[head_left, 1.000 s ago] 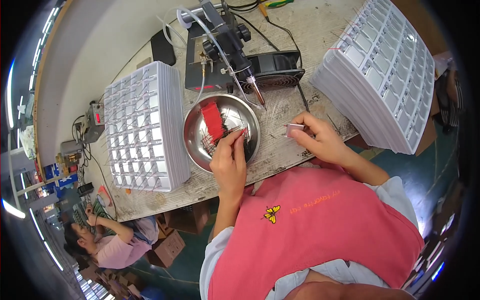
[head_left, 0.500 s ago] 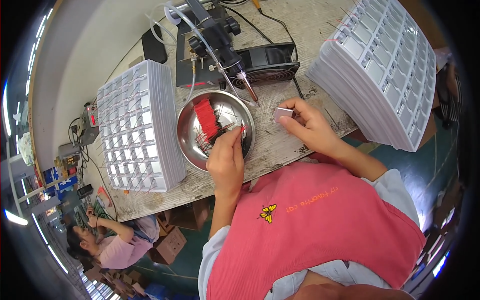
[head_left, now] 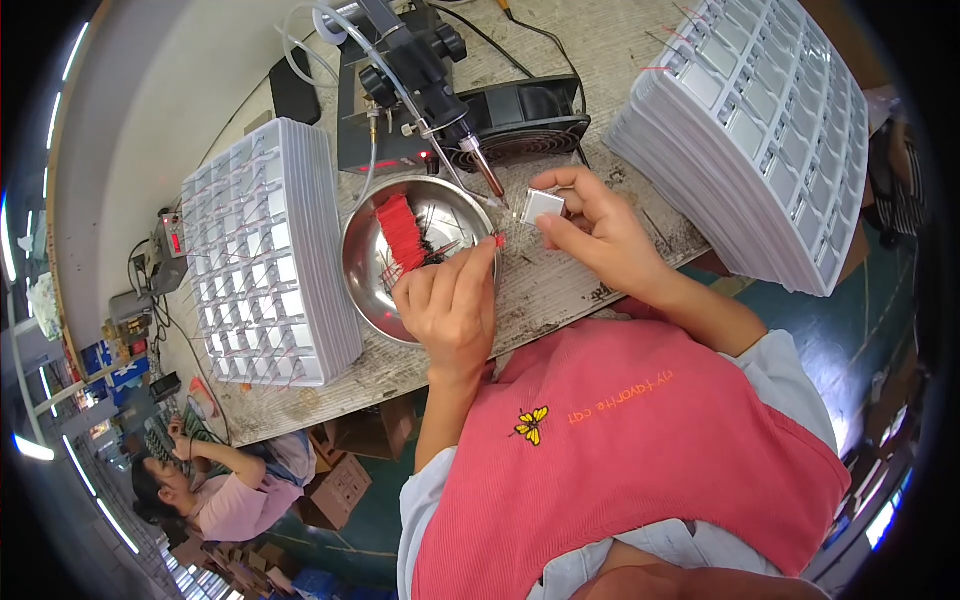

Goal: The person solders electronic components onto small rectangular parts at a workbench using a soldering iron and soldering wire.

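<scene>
Between thumb and fingers of my right hand (head_left: 605, 235) is a small flat silver square cell (head_left: 543, 206), close to the tip of the soldering iron (head_left: 487, 172). My left hand (head_left: 450, 310) reaches over the right side of a round steel bowl (head_left: 352, 285). Its thumb and index finger are pinched, with the red end of a thin wire (head_left: 499, 241) showing at the fingertips. Inside the bowl lie a bundle of red wires (head_left: 402, 232) and loose dark ones. The wire and the cell are apart.
Stacked white plastic trays (head_left: 318, 240) holding silver cells with thin wires stand at the left. A second tray stack (head_left: 690, 165) is at the right. Behind the bowl are a black fan (head_left: 530, 118) and tubing. Another person (head_left: 235, 490) sits at the lower left.
My left hand has lifted from the bowl's contents and moved right with a red wire. My right hand has brought the cell left and up toward the iron, turning its flat face more into view.
</scene>
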Motion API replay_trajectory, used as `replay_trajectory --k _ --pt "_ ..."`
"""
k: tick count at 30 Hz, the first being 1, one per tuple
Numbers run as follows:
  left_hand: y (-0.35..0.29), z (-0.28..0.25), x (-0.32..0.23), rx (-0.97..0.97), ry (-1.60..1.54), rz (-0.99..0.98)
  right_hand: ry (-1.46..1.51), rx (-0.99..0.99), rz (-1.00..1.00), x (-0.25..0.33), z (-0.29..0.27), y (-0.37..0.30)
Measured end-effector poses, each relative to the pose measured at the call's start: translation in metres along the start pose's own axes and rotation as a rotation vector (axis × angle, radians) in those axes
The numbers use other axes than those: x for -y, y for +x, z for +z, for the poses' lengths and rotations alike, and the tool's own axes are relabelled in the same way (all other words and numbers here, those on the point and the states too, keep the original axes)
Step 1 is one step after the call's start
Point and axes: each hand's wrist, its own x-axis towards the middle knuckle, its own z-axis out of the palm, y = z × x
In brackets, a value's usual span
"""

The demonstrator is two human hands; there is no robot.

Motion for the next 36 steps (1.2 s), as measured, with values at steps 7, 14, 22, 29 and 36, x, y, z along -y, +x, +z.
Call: replay_trajectory --k 7,14,22,29,36 --pt "0.011 -0.002 -0.005 -0.027 0.048 -0.022 -0.049 -0.028 -0.054 0.004 0.005 0.004" --pt "0.015 0.001 -0.005 -0.056 0.068 -0.023 -0.098 -0.053 -0.114 0.009 0.009 0.005" --pt "0.014 0.005 -0.003 -0.051 0.062 -0.026 -0.213 -0.089 -0.246 0.008 0.009 0.004" --pt "0.016 0.005 -0.005 -0.039 0.064 -0.025 -0.313 -0.145 -0.383 0.007 0.010 0.003" --pt "0.014 0.006 -0.005 -0.019 0.072 -0.022 -0.433 -0.084 -0.345 0.005 0.006 0.001"
